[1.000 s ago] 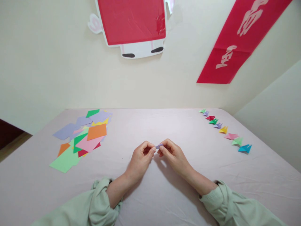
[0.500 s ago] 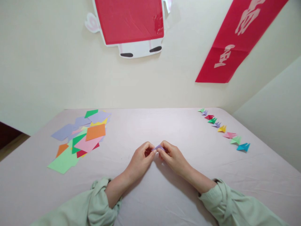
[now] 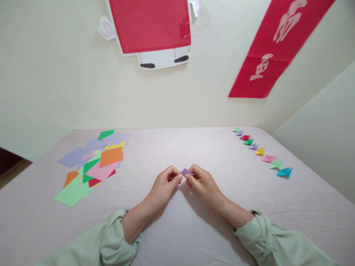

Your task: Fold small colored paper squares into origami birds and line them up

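Note:
A small folded piece of purple paper (image 3: 186, 171) is held just above the table between my two hands. My left hand (image 3: 167, 181) pinches its left corner between thumb and fingers. From the other side, my right hand (image 3: 200, 178) grips it the same way, its fingers covering the paper's right part. The top of the paper forms a low point between the fingertips; its lower part is hidden behind my thumbs.
Loose coloured paper sheets (image 3: 104, 170) overlap on the table's left side. Along the right runs a slanting row of several small folded paper figures, a blue one (image 3: 284, 173) nearest. A pale cloth (image 3: 177, 236) covers the table, and a wall (image 3: 166, 99) rises behind it.
The purple paper has turned slightly, its point now showing more clearly between the fingertips. My hands have barely shifted, and the whole view has moved slightly.

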`<state>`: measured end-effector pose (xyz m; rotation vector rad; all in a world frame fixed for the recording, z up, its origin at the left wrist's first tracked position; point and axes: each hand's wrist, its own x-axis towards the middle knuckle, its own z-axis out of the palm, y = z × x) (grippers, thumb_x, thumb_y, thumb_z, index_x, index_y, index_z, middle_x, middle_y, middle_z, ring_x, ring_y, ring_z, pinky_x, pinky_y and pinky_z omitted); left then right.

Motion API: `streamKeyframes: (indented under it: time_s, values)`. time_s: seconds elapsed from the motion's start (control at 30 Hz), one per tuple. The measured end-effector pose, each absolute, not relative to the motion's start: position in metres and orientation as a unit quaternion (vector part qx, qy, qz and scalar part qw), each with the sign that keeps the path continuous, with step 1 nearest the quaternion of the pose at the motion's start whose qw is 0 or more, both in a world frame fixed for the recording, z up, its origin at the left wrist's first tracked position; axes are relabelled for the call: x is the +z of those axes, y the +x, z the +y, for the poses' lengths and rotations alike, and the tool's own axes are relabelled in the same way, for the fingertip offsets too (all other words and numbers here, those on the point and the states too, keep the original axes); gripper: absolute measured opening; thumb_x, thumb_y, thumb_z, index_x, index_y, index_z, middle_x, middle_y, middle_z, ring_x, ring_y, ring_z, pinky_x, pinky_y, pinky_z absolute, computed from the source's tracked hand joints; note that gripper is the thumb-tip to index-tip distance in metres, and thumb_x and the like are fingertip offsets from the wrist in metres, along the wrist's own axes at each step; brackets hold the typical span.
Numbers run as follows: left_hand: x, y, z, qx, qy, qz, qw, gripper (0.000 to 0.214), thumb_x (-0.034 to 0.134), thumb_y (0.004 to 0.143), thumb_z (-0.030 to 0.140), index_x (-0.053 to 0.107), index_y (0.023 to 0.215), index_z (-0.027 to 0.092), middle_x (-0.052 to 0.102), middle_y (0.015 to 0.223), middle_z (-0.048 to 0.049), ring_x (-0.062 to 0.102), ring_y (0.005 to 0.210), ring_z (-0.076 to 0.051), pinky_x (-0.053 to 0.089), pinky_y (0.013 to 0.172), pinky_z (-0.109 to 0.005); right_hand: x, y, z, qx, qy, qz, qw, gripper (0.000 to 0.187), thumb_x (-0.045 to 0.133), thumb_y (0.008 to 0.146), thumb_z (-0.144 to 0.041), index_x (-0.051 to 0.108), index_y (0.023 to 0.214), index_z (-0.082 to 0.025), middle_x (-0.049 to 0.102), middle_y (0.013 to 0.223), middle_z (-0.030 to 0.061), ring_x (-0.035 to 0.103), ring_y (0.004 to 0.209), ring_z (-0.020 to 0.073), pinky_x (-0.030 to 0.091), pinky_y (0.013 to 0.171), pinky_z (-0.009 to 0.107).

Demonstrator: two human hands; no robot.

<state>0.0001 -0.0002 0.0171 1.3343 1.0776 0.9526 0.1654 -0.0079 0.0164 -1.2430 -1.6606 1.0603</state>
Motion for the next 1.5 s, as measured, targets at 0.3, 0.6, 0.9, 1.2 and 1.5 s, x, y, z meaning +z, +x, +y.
streamKeyframes:
  time_s: [0.3,0.6,0.9,1.2,1.5]
  values:
    - [0.015,-0.001,0.001,0.41,0.542,0.479,0.556,0.02,0.062,0.079,0.034,0.054,0.071,0.017,0.052,0.066,0.0036,0.045,0.063,-0.011,0.035,0.059,-0.022,0.015,0.174,0.0,0.457,-0.467,-0.625,0.426,0.023,0.051,0.092,-0.035,0.054,0.075,-0.019,0.058,0.065,-0.002,0.055,0.061,0.0131,0.043,0.061,0.026]
    - [0.013,0.0,0.002,0.399,0.548,0.49,0.548,0.021,0.06,0.081,0.036,0.055,0.073,0.017,0.054,0.066,0.0022,0.05,0.064,-0.012,0.038,0.061,-0.023,0.014,0.171,-0.002,0.471,-0.473,-0.606,0.432,0.027,0.048,0.094,-0.038,0.052,0.075,-0.02,0.058,0.066,-0.0017,0.056,0.061,0.0133,0.044,0.062,0.026]
    - [0.009,0.003,-0.002,0.384,0.599,0.473,0.52,0.014,0.057,0.081,0.029,0.053,0.073,0.018,0.052,0.07,0.0028,0.047,0.068,-0.013,0.038,0.063,-0.024,0.012,0.166,-0.01,0.372,-0.496,-0.692,0.37,0.012,0.049,0.091,-0.025,0.054,0.081,-0.021,0.059,0.07,-0.0018,0.054,0.065,0.0139,0.04,0.061,0.025]
    - [0.008,0.004,-0.004,0.374,0.649,0.489,0.447,0.012,0.053,0.08,0.022,0.048,0.069,0.019,0.046,0.066,0.004,0.043,0.064,-0.013,0.033,0.06,-0.024,0.012,0.164,-0.012,0.353,-0.512,-0.699,0.352,0.01,0.052,0.088,-0.022,0.053,0.077,-0.022,0.056,0.065,-0.0034,0.051,0.06,0.0136,0.038,0.058,0.025]
    - [0.006,0.0,0.0,0.395,0.615,0.505,0.46,0.009,0.052,0.079,0.022,0.052,0.07,0.019,0.054,0.067,0.0033,0.049,0.064,-0.013,0.037,0.062,-0.024,0.021,0.169,-0.005,0.398,-0.506,-0.663,0.383,0.012,0.051,0.085,-0.025,0.05,0.073,-0.021,0.051,0.065,-0.004,0.049,0.061,0.0133,0.037,0.057,0.025]
